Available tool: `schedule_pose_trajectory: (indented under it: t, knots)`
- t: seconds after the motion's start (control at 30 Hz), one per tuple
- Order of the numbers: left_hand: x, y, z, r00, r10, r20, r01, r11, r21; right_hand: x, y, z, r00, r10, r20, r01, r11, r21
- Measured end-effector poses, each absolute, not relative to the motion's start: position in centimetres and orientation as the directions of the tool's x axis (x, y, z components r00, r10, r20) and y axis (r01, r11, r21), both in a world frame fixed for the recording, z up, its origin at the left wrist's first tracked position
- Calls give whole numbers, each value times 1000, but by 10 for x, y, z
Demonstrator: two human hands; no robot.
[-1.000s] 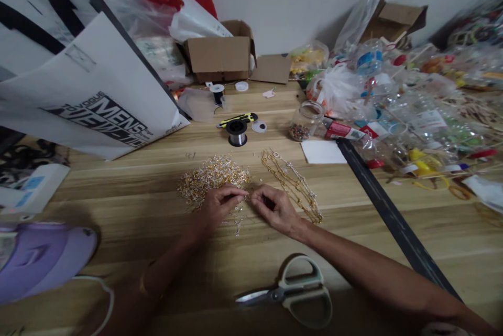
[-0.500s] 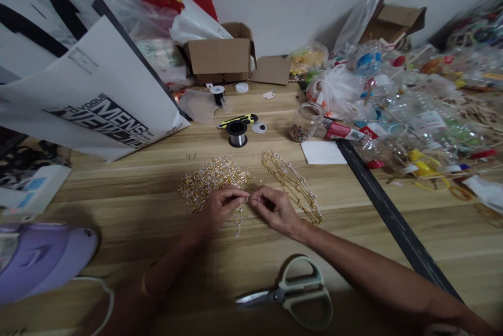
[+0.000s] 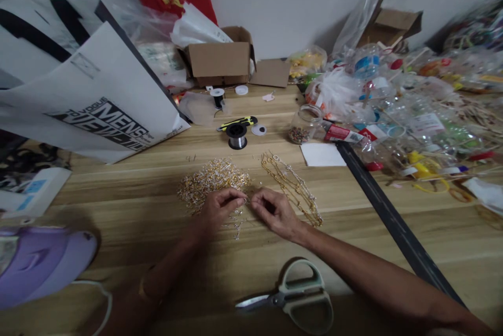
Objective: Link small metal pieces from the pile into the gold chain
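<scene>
My left hand (image 3: pixel 220 207) is closed in a pinch on a small ring-like piece at its fingertips, at the front edge of a pile of gold and silver beads (image 3: pixel 208 181). Close beside it, my right hand (image 3: pixel 275 210) is also pinched, with its fingertips a little apart from the left ones; what it holds is too small to make out. A short beaded strand (image 3: pixel 238 230) lies just below the fingers. Gold and silver chains (image 3: pixel 294 186) stretch out behind and right of my right hand.
Scissors (image 3: pixel 291 296) lie near the front edge. Behind the beads are a wire spool (image 3: pixel 237 137), a yellow cutter (image 3: pixel 245 120) and a jar of beads (image 3: pixel 304 125). A white bag (image 3: pixel 94 84) stands left; plastic bottles (image 3: pixel 416 110) crowd the right beyond a dark strip (image 3: pixel 387 207).
The view has shifted slightly. My fingers have moved only a little, and both hands stay pinched in the same place.
</scene>
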State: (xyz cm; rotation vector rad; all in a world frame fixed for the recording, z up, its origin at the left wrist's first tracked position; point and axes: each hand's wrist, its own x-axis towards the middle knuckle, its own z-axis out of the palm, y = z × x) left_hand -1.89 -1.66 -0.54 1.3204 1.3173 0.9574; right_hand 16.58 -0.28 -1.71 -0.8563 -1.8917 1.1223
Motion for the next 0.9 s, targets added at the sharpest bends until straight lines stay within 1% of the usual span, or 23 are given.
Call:
schedule_pose_trajectory:
  t: [0.23,0.4,0.9]
  knots:
    - [-20,-16,-4,101,988,-114,222,89,971,166,-3,-18,-485,832,271,176,397,-901]
    - [-20,-15,-6,70,992,-101,210,85,974,166,-2,-18,-480,832,277,175,401,-899]
    - [-20,-15,-3,92,991,-100,225,77,971,166,-2,-20,-492,825,277,185,410,-893]
